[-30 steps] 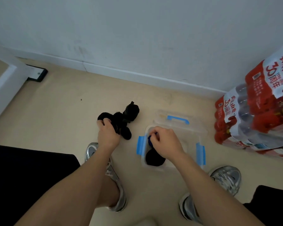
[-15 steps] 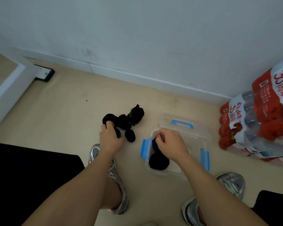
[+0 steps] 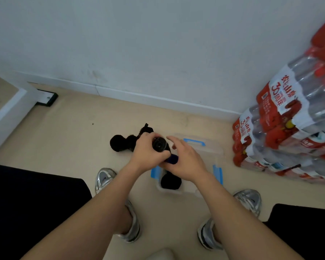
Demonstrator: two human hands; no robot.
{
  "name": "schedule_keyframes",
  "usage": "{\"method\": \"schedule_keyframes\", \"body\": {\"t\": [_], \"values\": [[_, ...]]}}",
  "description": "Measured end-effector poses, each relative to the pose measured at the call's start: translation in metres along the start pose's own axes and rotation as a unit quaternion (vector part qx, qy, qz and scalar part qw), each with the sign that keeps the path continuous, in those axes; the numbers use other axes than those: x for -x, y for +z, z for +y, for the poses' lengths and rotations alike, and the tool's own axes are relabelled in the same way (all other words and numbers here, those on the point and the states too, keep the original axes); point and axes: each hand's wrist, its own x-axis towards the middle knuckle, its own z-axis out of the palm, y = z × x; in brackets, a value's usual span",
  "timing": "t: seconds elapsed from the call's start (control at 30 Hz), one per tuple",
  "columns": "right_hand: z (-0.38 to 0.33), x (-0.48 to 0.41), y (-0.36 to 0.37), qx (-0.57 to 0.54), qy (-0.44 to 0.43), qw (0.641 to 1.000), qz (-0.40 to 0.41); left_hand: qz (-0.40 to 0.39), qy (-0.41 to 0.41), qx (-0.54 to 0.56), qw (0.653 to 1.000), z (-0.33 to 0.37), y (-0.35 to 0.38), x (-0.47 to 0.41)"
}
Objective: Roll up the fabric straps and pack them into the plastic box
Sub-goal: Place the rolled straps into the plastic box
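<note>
My left hand [image 3: 146,152] grips a rolled black strap [image 3: 159,144] and holds it above the far left corner of the clear plastic box [image 3: 217,172] with blue clips. My right hand [image 3: 186,160] hovers beside it over the box, fingers spread, touching a dark blue roll [image 3: 172,159]. One black roll [image 3: 170,181] lies inside the box at its near end. Several black rolled straps [image 3: 120,142] sit in a cluster on the floor left of the box, partly hidden by my left hand.
The box's clear lid with a blue handle [image 3: 194,142] lies just behind the box. Stacked shrink-wrapped water bottle packs [image 3: 289,128] stand at the right against the wall. My two grey shoes [image 3: 105,180] [image 3: 249,200] flank the box. A white ledge [image 3: 6,113] is at the left.
My left hand lifted a black roll from the floor cluster and carried it right, over the box. My right hand rose out of the box and opened its fingers.
</note>
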Motion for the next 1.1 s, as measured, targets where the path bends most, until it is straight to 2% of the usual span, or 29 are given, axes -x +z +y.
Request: {"method": "schedule_keyframes", "body": {"t": [0.07, 0.17, 0.23, 0.3, 0.47, 0.63, 0.8, 0.87, 0.97, 1.03, 1.1], "values": [[0.009, 0.007, -0.006, 0.023, -0.004, 1.0, -0.001, -0.063, 0.014, 0.015, 0.998, 0.011, 0.016, 0.007], [0.034, 0.021, -0.014, 0.062, 0.05, 0.996, -0.028, -0.179, -0.018, 0.012, 0.984, 0.01, 0.029, 0.011], [0.053, 0.03, -0.016, 0.043, 0.102, 0.992, -0.057, -0.25, -0.019, -0.111, 0.962, 0.0, 0.03, 0.014], [0.068, 0.035, -0.013, 0.044, 0.135, 0.986, -0.093, -0.276, -0.009, -0.239, 0.931, -0.013, 0.032, 0.02], [0.079, 0.035, 0.006, 0.029, 0.175, 0.97, -0.166, -0.248, -0.012, -0.28, 0.927, -0.024, 0.037, 0.027], [0.072, 0.022, 0.023, 0.01, 0.199, 0.94, -0.277, -0.238, 0.004, -0.324, 0.916, -0.022, 0.039, 0.022], [0.083, 0.012, 0.021, 0.057, 0.209, 0.939, -0.268, -0.234, 0.029, -0.319, 0.918, -0.036, 0.038, 0.017], [0.084, 0.011, 0.023, 0.076, 0.203, 0.939, -0.266, -0.189, 0.03, -0.27, 0.944, -0.041, 0.036, 0.014], [0.088, 0.013, 0.027, 0.066, 0.188, 0.943, -0.266, -0.051, -0.016, -0.178, 0.983, -0.05, 0.037, 0.009], [0.091, 0.014, 0.024, 0.028, 0.199, 0.943, -0.263, 0.004, -0.044, -0.177, 0.983, -0.057, 0.035, 0.005], [0.093, 0.015, 0.021, -0.012, 0.222, 0.94, -0.259, -0.008, -0.051, -0.245, 0.968, -0.07, 0.034, 0.002]]}}
